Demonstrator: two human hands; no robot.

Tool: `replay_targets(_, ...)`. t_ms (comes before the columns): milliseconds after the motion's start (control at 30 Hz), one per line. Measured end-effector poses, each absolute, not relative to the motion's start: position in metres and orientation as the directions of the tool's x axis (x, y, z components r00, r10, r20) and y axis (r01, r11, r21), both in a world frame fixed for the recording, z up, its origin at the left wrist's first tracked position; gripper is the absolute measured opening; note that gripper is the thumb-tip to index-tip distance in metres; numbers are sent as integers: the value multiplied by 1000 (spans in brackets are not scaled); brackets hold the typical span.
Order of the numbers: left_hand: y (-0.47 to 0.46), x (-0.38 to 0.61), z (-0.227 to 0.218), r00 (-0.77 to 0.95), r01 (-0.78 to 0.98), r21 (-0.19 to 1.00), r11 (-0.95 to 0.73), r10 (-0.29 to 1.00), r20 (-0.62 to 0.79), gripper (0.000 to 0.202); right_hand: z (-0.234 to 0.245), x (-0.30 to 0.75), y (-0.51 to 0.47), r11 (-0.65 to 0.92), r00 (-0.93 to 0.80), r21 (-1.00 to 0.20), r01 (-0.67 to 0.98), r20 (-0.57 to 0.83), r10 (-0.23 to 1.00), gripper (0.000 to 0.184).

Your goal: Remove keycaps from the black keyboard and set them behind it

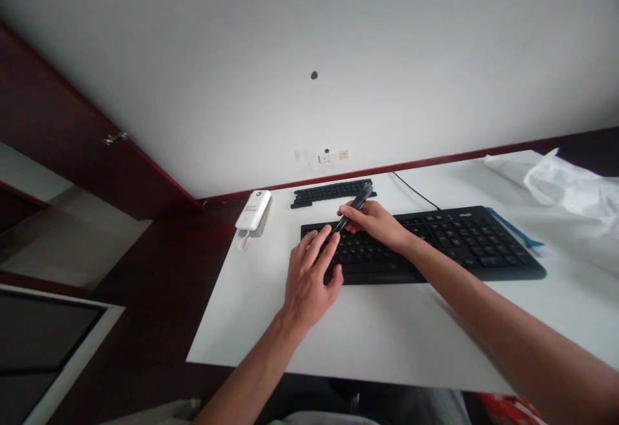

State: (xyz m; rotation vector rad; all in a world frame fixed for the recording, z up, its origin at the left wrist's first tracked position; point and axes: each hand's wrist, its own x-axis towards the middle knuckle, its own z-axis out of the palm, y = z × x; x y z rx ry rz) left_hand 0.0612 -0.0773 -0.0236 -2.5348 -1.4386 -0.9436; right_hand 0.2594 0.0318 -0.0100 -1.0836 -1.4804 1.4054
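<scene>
A black full-size keyboard (464,235) lies on the white table in front of me. My left hand (312,276) rests on its left end, fingers spread and apart, holding nothing. Over the left part of the keys, my right hand (372,222) grips a dark pen-like tool (360,198) between thumb and fingers. The tool leans, its thick end up and to the right, its thin shiny end pointing down beside my left fingertips. Whether that end touches the keys I cannot tell. Behind the keyboard, black keycaps (331,191) lie in rows.
On the white table (256,315), a white power bank (255,210) with a short loop cable lies at the left. Crumpled white plastic (556,180) covers the back right, near a blue strip (515,227). The keyboard's cable (416,191) runs toward the wall with its sockets (333,156).
</scene>
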Motion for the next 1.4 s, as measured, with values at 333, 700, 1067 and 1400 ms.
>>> replay_targets(333, -79, 63, -24, 371, 804, 229, -548, 765, 526, 63, -12, 255, 29, -22, -326, -1000, 11, -24, 945, 62)
replay_targets(700, -77, 64, -27, 367, 803, 227, -552, 757, 541, 68, -14, 251, 28, -7, -267, -1000, 30, -15, 964, 60)
replay_targets(1067, -78, 66, -28, 345, 820, 224, -526, 768, 540, 62, -12, 250, 25, 37, -260, -995, 96, 11, 966, 57)
replay_targets(1400, -75, 61, -25, 246, 814, 290, -504, 750, 613, 29, -14, 244, 18, 92, -358, -987, 130, 40, 933, 50)
